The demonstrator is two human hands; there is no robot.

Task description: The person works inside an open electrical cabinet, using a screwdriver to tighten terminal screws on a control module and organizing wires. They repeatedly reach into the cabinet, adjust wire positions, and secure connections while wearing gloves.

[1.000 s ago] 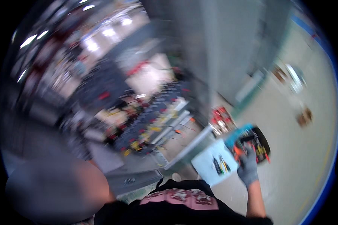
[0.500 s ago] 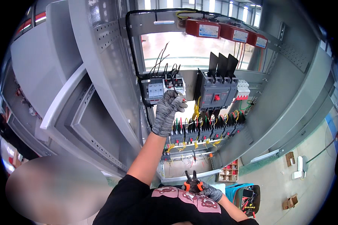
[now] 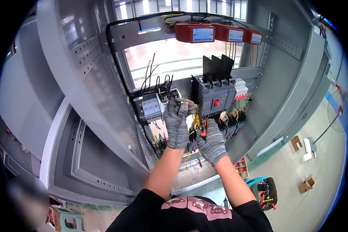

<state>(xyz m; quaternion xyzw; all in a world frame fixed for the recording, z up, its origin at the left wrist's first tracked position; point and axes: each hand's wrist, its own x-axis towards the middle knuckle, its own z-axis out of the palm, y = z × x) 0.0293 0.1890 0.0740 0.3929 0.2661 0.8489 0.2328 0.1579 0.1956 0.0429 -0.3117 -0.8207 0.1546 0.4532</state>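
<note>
My left hand, in a grey knit glove, is raised before a small black-and-white terminal device. Its thumb and fingers pinch a thin wire whose small red end shows at the fingertips. Gloved too, my right hand is closed round pliers with orange-and-black handles. Their jaws point up, just below and right of my left fingers; the gap to the wire is hard to judge. Left of my left hand sits a row of light-grey modular breakers. The large dark-grey circuit breaker stands right of both hands.
Red transformers hang on the upper rail. Loose black wires stick up at left. Smaller breakers with coloured wires lie below. Grey cabinet walls flank the opening. A tool bag and cardboard box stand on the floor.
My right hand has risen with the pliers from near my body to beside my left hand. The left hand stays at the terminal device, still pinching, while the view has shifted.
</note>
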